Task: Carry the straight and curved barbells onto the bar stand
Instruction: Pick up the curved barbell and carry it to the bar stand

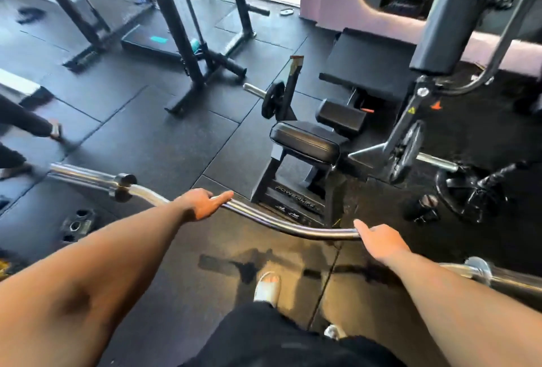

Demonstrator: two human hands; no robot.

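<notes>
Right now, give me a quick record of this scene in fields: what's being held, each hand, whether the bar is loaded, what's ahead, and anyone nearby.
held item: curved barbell, chrome, carried crosswise above the floor
left hand: left hand gripped over the bar's left bend
right hand: right hand gripped over the bar's right bend
bar load: no plates on either visible sleeve
ahead: padded seat of a plate-loaded machine
floor: black rubber tiles
nearby: another person's legs at the left edge
bar stand: not identifiable

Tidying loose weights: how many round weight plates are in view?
3: one plate left of the padded seat, one right of it, a small one on the far floor. Others may be hidden.
</notes>
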